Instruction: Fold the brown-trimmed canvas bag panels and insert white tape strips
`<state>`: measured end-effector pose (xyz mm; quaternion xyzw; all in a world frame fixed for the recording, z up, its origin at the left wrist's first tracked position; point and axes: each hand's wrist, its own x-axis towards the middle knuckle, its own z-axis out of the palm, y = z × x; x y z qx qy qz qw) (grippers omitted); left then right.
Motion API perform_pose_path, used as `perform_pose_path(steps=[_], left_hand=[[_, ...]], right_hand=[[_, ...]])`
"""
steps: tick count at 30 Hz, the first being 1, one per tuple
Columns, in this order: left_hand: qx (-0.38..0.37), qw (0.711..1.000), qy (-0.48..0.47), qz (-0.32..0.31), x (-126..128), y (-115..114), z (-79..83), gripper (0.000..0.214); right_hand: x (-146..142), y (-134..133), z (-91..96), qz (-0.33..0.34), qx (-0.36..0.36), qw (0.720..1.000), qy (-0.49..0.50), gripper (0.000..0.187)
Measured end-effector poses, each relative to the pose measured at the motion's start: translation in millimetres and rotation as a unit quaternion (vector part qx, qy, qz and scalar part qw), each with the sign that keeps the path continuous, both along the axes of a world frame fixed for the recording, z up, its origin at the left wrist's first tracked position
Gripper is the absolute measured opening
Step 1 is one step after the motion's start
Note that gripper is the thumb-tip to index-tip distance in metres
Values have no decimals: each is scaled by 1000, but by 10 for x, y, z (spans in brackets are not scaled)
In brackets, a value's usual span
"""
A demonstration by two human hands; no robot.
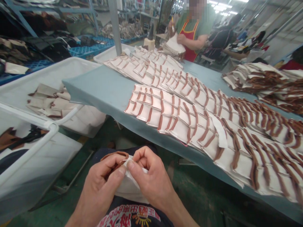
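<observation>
Over my lap, my left hand (100,186) and my right hand (148,176) both pinch one white fabric piece with a brown edge strip (129,187). The fingers of each hand are closed on it, thumbs meeting at its top corner. The brown strip curls out above my left fingers. On the grey-blue table (101,90) in front of me, rows of the same white pieces with brown strips (189,119) lie overlapped like tiles, running from the middle to the far right.
White bins (71,74) at my left hold more pieces. A second stack (265,83) lies at the table's far right. A person in a red apron (191,34) handles pieces at the far end. Blue racks stand behind, green floor below.
</observation>
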<state>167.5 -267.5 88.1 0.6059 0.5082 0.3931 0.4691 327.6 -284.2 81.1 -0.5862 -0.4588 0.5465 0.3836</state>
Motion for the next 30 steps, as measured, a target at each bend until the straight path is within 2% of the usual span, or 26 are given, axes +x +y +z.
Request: perform_pose_path(steps=[3,6,9,12,15,17,20,24,27,30], left_hand=[[39,999,33,-6,-9,12,44,25],[65,996,55,-23,-43,12,49,24],[79,993,79,-36,-104,-28,-10,24],[103,989,100,-29,-160,-78,-89,21],[93,992,85,-32,-214,-80,-136,20],[61,994,59,-69,-263,-44,-140,21],[36,993,41,-107,-350,32,-101,26],[16,992,50,-117,-426,113,5,31],[2,993,52,-104,-472,145,45,34],[-11,992,54,-113,-553,159,48,33]], right_hand=[[-32,17,-28,9,-23,998,63,24],[-68,28,-49,3,-28,996,86,28],[-121,17,-86,-14,-14,996,91,31],[-178,-6,-145,-20,-14,989,143,37],[-206,-19,-188,-5,-26,975,219,48],[-203,-16,-187,16,-35,969,243,56],[-184,-1,-150,42,-46,973,220,60],[-205,7,-112,65,-42,978,193,58],[-254,-14,-110,79,-24,981,174,51],[-262,-37,-99,95,-3,986,138,36]])
